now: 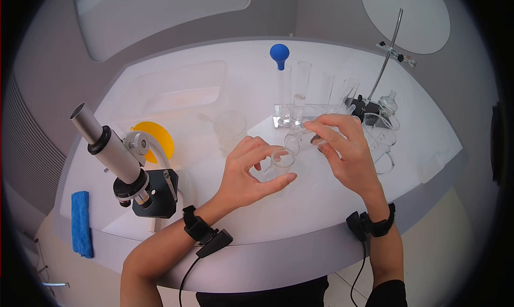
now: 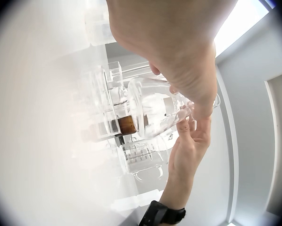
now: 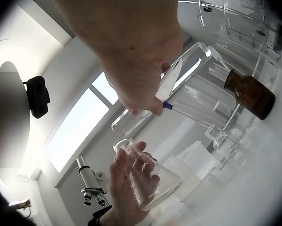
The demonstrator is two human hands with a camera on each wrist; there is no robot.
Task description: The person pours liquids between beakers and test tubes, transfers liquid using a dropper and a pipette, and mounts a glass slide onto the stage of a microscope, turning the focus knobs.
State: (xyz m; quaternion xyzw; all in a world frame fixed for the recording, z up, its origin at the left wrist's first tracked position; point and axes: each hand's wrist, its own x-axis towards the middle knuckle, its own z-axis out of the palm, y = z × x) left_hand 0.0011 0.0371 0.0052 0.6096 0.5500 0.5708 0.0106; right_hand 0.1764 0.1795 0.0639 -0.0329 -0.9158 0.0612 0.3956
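My left hand (image 1: pixel 249 173) curls its thumb and fingers round the neck of a clear conical flask (image 3: pixel 153 186), its round mouth facing up in the head view. Just to the right, my right hand (image 1: pixel 345 149) grips a clear glass cylinder (image 3: pixel 129 123), tilted with its open end close to the flask's mouth. Whether the two rims touch I cannot tell. In the left wrist view the flask (image 2: pixel 153 110) hangs between both hands, and no coloured liquid shows in it. My right fingers partly hide the cylinder.
Behind the hands are a rack (image 1: pixel 277 114) with glass tubes and a blue bulb (image 1: pixel 279 53). Beakers (image 1: pixel 381 138), a brown bottle (image 3: pixel 252 94) and a metal stand (image 1: pixel 395 34) stand to the right. A microscope (image 1: pixel 120 157), yellow disc (image 1: pixel 160 138), clear tray (image 1: pixel 179 84) and blue cloth (image 1: pixel 81 224) are left.
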